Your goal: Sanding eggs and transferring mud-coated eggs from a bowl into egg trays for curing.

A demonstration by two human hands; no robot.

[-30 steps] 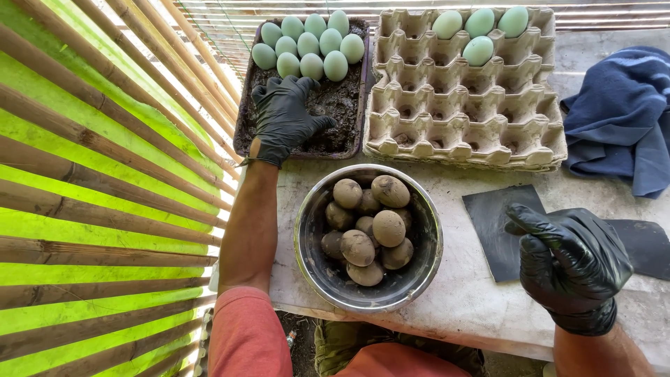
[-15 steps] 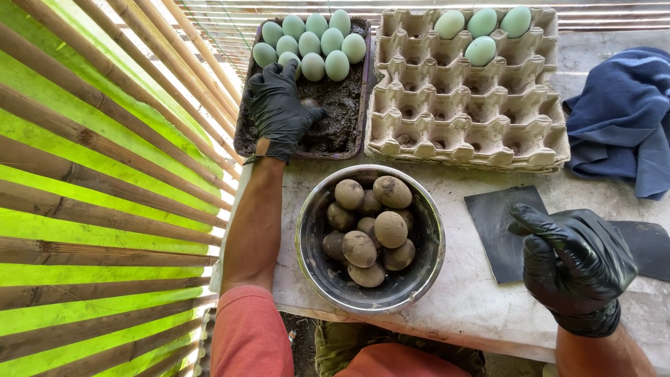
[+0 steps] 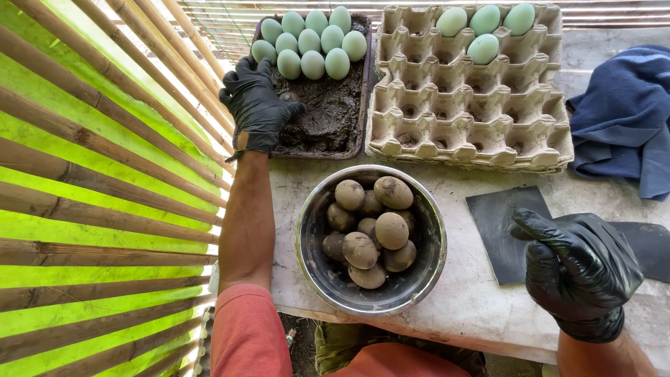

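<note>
left black-gloved hand [image 3: 257, 105] spread on dark mud tray [image 3: 328, 119], 11 o'clock, scooping grip | right black-gloved hand [image 3: 576, 269] loosely curled, empty, 4 o'clock | steel bowl of mud-coated eggs [image 3: 370, 237] centre table

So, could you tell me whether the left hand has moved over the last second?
Yes. The left hand has slid up the dark tray, from the mud toward the pale green eggs.

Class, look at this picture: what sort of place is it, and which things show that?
Probably a rustic egg-curing workbench: a tray of dark mud with pale green eggs, mud-coated eggs in a metal bowl, and bamboo slats alongside.
</note>
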